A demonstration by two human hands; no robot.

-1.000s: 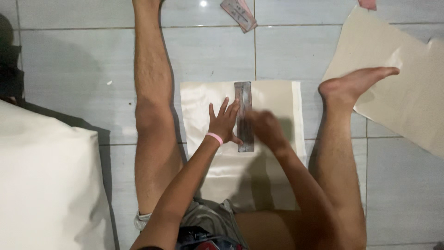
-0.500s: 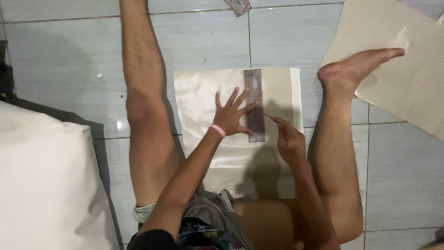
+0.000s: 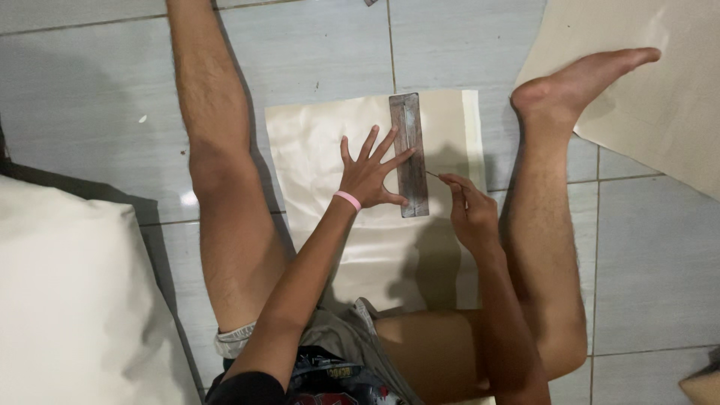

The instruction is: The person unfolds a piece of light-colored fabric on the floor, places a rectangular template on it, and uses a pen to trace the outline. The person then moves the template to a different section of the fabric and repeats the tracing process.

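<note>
Ruler [image 3: 409, 154] lies upright along the cream sheet [image 3: 315, 142] on the tile floor [image 3: 82, 97] between our legs. Nearest us, our right hand [image 3: 469, 214] pinches a thin tool [image 3: 433, 175] at the ruler's right edge. Our left hand [image 3: 370, 174], fingers splayed flat, presses the ruler down. Farther right, a larger tan sheet [image 3: 660, 97].

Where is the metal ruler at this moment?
The metal ruler lies on the cream sheet between the legs, under the left hand.
</note>
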